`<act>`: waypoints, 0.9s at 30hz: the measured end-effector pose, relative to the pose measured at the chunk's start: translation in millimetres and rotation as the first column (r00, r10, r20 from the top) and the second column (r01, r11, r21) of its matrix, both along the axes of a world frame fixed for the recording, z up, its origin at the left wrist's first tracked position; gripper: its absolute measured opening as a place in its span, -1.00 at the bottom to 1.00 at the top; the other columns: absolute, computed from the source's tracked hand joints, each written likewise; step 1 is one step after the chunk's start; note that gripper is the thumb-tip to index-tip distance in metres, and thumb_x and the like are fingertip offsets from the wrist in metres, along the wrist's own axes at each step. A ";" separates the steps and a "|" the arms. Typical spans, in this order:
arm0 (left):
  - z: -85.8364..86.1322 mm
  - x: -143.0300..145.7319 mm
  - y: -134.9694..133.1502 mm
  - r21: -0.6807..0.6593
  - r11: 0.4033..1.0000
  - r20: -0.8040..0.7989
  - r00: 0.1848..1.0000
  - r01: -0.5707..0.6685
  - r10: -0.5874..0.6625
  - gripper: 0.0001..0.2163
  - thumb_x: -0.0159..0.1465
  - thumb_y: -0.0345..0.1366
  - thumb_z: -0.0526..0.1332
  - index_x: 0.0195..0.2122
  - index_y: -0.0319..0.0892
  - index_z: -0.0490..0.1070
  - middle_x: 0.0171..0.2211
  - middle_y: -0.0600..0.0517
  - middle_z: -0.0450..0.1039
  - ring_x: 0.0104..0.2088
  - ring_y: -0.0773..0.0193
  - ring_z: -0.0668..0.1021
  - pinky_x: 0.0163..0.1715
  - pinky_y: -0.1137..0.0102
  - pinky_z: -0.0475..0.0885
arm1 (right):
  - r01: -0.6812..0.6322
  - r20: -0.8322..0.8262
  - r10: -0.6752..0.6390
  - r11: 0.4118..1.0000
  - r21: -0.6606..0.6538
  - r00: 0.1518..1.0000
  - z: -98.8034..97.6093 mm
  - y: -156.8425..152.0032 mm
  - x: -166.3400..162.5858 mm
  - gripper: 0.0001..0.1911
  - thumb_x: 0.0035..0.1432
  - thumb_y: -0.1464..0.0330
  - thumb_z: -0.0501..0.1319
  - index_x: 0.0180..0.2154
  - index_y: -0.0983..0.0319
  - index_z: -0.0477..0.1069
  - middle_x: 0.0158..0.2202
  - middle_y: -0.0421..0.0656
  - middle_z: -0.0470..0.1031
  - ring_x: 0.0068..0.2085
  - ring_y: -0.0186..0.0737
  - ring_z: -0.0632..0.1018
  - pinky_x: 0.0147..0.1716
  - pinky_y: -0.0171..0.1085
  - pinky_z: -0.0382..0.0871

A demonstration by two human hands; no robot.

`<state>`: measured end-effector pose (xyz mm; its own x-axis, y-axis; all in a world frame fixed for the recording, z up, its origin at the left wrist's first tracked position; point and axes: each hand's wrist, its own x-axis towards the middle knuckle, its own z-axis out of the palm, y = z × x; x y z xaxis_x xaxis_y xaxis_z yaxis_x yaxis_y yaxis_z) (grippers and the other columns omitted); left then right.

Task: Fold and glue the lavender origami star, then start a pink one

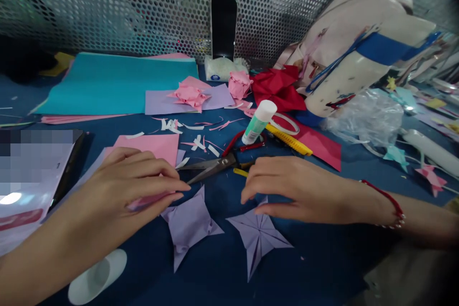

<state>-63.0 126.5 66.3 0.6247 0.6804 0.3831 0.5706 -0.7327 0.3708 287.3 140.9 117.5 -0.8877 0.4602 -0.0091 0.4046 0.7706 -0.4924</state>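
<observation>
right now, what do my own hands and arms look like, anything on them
Both the left hand and the right hand are ungloved, with slim fingers and no rings in sight. The visible forearms have no sleeves over them. Around the right wrist is a red cord bracelet with small, pale, shiny beads; nothing is worn on the left wrist.

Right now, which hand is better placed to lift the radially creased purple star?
Likely the right hand, partly covering the creased purple star; the left hand is nearer the smoother purple star.
</observation>
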 end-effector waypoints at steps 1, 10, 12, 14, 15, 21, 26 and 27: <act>0.3 0.3 -0.2 0.002 1.000 0.006 1.000 -0.009 0.009 -0.82 0.59 -0.17 0.19 -0.03 0.22 0.62 -0.17 0.36 0.63 -0.17 0.32 0.55 -0.01 0.25 0.24 | 0.011 0.038 -0.011 1.000 0.002 0.999 -0.2 -4.1 3.8 -0.87 0.51 0.28 0.35 0.04 0.11 0.54 -0.03 -0.15 0.68 -0.02 -0.13 0.63 -0.09 -0.20 0.47; 10.0 6.1 -2.4 0.047 0.999 0.012 1.000 -0.008 0.008 -0.82 0.58 -0.16 0.21 -0.06 0.19 0.64 -0.17 0.28 0.66 -0.16 0.31 0.61 -0.01 0.30 0.27 | 0.215 0.218 -0.168 0.953 -0.212 0.961 4.5 -19.8 1.6 -0.75 0.27 0.39 0.53 -0.07 0.19 0.55 -0.16 -0.22 0.62 -0.19 -0.25 0.57 -0.27 -0.29 0.32; 15.0 6.1 -3.7 0.042 0.999 0.030 0.999 -0.030 0.029 -0.83 0.56 -0.16 0.23 -0.08 0.19 0.65 -0.17 0.28 0.66 -0.17 0.32 0.61 0.00 0.33 0.27 | 0.201 0.154 -0.160 0.929 -0.309 0.975 10.8 -17.6 1.6 -0.87 0.29 0.44 0.48 -0.17 0.20 0.57 -0.19 -0.25 0.62 -0.22 -0.30 0.58 -0.25 -0.33 0.36; 19.9 4.3 -5.6 0.036 0.999 0.046 0.998 -0.036 0.035 -0.85 0.53 -0.22 0.27 -0.08 0.19 0.65 -0.15 0.29 0.66 -0.15 0.33 0.62 0.01 0.35 0.29 | 0.149 0.049 -0.141 0.915 -0.375 0.989 17.5 -15.8 3.0 -0.92 0.33 0.47 0.45 -0.21 0.21 0.59 -0.20 -0.26 0.64 -0.23 -0.35 0.59 -0.22 -0.36 0.41; 21.8 2.7 -6.9 0.034 0.999 0.058 0.998 -0.036 0.034 -0.85 0.52 -0.25 0.28 -0.08 0.19 0.64 -0.15 0.30 0.67 -0.13 0.34 0.63 0.00 0.36 0.30 | 0.119 -0.010 -0.133 0.915 -0.385 0.991 20.8 -15.3 3.4 -0.93 0.34 0.48 0.43 -0.21 0.21 0.61 -0.21 -0.26 0.65 -0.24 -0.36 0.60 -0.21 -0.37 0.44; 27.3 -4.4 -21.9 -0.060 0.989 0.139 0.980 -0.138 0.145 -0.83 0.44 -0.27 0.35 -0.07 0.24 0.66 -0.13 0.36 0.72 -0.10 0.33 0.66 0.04 0.40 0.37 | 0.051 -0.443 -0.057 0.998 -0.024 0.895 27.2 -18.8 -13.3 -0.92 0.41 0.51 0.41 -0.19 0.23 0.62 -0.21 -0.22 0.67 -0.17 -0.37 0.65 -0.15 -0.40 0.54; 42.6 7.8 -21.1 -0.506 0.836 0.052 0.960 -0.212 0.275 -0.65 0.45 0.06 0.21 0.10 0.07 0.65 -0.07 0.17 0.76 -0.10 0.23 0.75 -0.14 0.47 0.61 | 0.057 -0.433 0.264 0.798 0.600 0.862 10.1 -10.6 -40.0 -0.87 0.52 0.49 0.27 -0.14 0.27 0.59 -0.21 -0.14 0.65 -0.20 -0.29 0.62 -0.20 -0.27 0.53; 45.3 10.3 -17.3 -0.536 0.829 0.073 0.969 -0.160 0.234 -0.62 0.41 0.06 0.22 0.08 0.01 0.66 -0.14 0.13 0.77 -0.20 0.23 0.76 -0.27 0.50 0.62 | 0.037 -0.392 0.348 0.706 0.707 0.852 6.0 -7.5 -44.7 -0.85 0.53 0.48 0.25 -0.15 0.27 0.60 -0.23 -0.14 0.64 -0.24 -0.28 0.61 -0.27 -0.25 0.50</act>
